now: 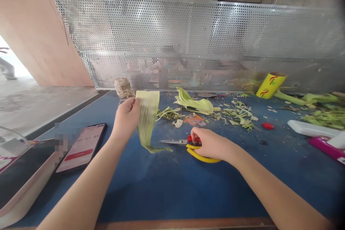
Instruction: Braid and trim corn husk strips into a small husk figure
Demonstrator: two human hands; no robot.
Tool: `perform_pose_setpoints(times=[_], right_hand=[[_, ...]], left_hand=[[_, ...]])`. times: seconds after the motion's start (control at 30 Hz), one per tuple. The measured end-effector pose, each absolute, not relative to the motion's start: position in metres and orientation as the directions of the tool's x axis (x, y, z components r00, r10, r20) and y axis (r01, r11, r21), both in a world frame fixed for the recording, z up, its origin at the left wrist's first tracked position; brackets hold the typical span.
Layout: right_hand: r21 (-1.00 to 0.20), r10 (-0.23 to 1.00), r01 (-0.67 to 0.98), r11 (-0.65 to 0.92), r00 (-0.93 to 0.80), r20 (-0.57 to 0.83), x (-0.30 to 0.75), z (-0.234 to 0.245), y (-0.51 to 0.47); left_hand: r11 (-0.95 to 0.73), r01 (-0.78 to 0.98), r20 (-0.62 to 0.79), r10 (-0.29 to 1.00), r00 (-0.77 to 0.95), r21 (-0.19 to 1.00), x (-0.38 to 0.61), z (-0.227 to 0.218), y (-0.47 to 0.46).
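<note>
- Pinching a pale green leaf strip [147, 116] at its left edge, not far below the top, the left hand [126, 116] has its thumb and fingers closed on it.
- From this grip, the strip lies to the right and hangs downward; its long axis is nearly upright in the view, with a flat upper end, and the narrow lower end bends to the right as a thin, twisted tail.
- To the right of the strip, the right hand [207, 143] is closed around the red and yellow handles of a pair of scissors [183, 142].
- From the right grip, the blades point left, toward the lower part of the strip, so the two long axes stand almost across each other.
- The blade tips are just beside the strip, above its tail; contact between them I cannot confirm. The blades look nearly together.
- The left hand is nearer to the strip's body, while the tail reaches under the blades, toward the right hand.
- Beyond the right grip lie a crumpled green leaf [195, 105] and green shreds [241, 115]; to the left of the left grip is a phone [83, 149].
</note>
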State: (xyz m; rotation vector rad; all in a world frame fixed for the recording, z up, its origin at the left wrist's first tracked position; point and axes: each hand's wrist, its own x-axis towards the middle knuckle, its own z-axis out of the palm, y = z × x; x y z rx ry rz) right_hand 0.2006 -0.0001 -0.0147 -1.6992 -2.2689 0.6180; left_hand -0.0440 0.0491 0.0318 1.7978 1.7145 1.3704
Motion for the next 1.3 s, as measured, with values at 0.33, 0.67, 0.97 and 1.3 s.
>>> perform_pose_setpoints(times=[0.33, 0.67, 0.97, 1.3], right_hand=[[-0.106, 0.939, 0.945, 0.309, -0.285, 0.194, 0.161, -0.01, 0.041], [-0.004, 0.96, 0.979, 0.203, -0.198, 0.198, 0.155, -0.01, 0.054], [0.01, 0.899, 0.962, -0.273, 0.252, 0.359, 0.252, 0.044, 0.053], [0.033, 0.9, 0.91, 0.413, -0.414, 0.14, 0.149, -0.012, 0.066]], left_hand=[[-0.235, 0.636, 0.441, 0.879, -0.184, 0.735, -0.036, 0.025, 0.052], [-0.249, 0.635, 0.456, 0.871, -0.184, 0.731, -0.038, 0.025, 0.05], [-0.263, 0.63, 0.473, 0.861, -0.188, 0.73, -0.041, 0.024, 0.052], [-0.261, 0.647, 0.482, 0.855, -0.189, 0.716, -0.041, 0.023, 0.052]])
